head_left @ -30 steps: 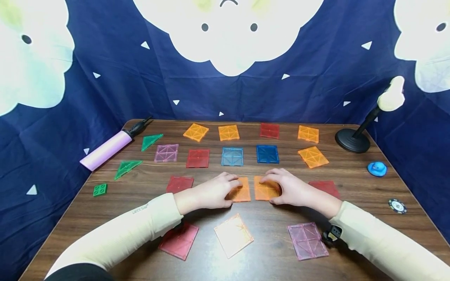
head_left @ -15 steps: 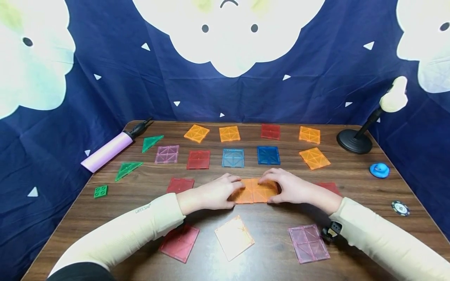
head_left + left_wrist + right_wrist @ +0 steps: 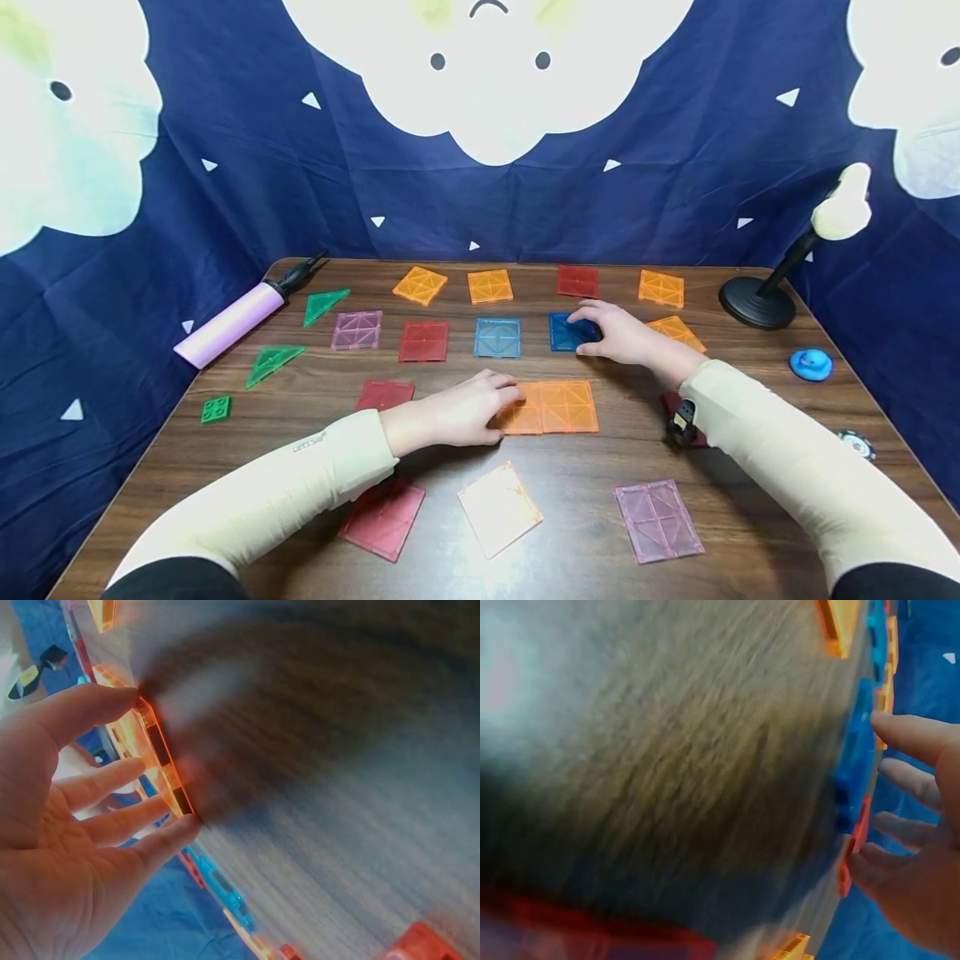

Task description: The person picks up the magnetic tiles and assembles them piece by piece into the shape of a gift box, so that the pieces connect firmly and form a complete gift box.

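Two orange square magnetic tiles lie side by side with their edges together, the left tile (image 3: pixel 527 415) and the right tile (image 3: pixel 568 407). My left hand (image 3: pixel 471 410) holds the left one by its outer edge; in the left wrist view the thumb and fingertips meet the corners of that orange edge (image 3: pixel 161 750). Farther back, my right hand (image 3: pixel 618 335) is at a dark blue square tile (image 3: pixel 562 332), covering its right part. Its fingers look spread beside the blue tile (image 3: pixel 860 754) in the right wrist view, without a visible grip.
Around the hands lie a light blue tile (image 3: pixel 497 338), red tile (image 3: pixel 423 342), purple tile (image 3: pixel 660 522) and pale orange tile (image 3: pixel 500 509). Green triangles (image 3: pixel 273 364) and a lilac pump (image 3: pixel 231 325) are left. A microphone stand (image 3: pixel 757 302) and blue duck (image 3: pixel 811 364) are right.
The two orange tiles came together edge to edge. My right hand then let go of the right tile and moved back to the dark blue tile. The left hand has hardly moved.
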Available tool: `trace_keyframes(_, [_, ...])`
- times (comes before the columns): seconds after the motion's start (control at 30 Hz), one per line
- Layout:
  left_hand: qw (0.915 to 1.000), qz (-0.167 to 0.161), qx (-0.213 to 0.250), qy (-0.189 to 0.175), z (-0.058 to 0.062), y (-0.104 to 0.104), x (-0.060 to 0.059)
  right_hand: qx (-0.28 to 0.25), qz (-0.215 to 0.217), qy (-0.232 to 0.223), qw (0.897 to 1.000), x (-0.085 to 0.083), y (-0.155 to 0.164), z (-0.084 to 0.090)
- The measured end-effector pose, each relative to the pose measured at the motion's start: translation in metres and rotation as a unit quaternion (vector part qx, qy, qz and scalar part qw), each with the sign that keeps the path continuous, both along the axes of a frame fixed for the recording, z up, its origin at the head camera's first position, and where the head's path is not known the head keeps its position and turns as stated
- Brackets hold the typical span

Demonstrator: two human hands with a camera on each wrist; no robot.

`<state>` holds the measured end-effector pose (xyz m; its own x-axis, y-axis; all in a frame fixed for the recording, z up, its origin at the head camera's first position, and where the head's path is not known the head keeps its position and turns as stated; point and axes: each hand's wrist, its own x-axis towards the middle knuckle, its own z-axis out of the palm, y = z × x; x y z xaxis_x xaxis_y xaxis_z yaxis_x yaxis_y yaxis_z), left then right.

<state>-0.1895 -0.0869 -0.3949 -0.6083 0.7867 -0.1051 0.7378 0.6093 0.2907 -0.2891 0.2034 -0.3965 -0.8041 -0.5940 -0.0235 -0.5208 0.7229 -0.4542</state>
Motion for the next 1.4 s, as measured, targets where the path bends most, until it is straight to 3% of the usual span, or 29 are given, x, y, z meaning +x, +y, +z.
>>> trace_keyframes(0.27, [1.0000, -0.004, 0.002, -0.001, 0.000, 0.001, 0.000, 0.009, 0.004, 0.001, 1.000, -0.004, -0.007, -0.009])
trace_keyframes(0.83, [1.0000, -0.006, 0.007, 0.002, 0.001, -0.001, -0.003, 0.024, 0.053, -0.028, 0.998, 0.027, -0.023, 0.001])
trace_keyframes(1.03, [0.9999, -0.004, 0.000, -0.012, 0.000, -0.001, -0.006, 0.014, 0.064, -0.042, 0.997, 0.038, -0.020, 0.001])
trace_keyframes(1.2, [0.9987, -0.012, 0.032, -0.039, 0.007, -0.007, -0.022, 0.000, 0.089, -0.059, 0.994, 0.058, -0.016, 0.000])
trace_keyframes(1.27, [0.9982, 0.006, 0.047, -0.036, 0.012, -0.010, -0.033, -0.004, 0.093, -0.063, 0.994, 0.066, -0.014, -0.002])
trace_keyframes(1.4, [0.9952, 0.074, 0.057, -0.029, 0.016, -0.014, -0.057, -0.010, 0.087, -0.069, 0.994, 0.079, -0.012, -0.005])
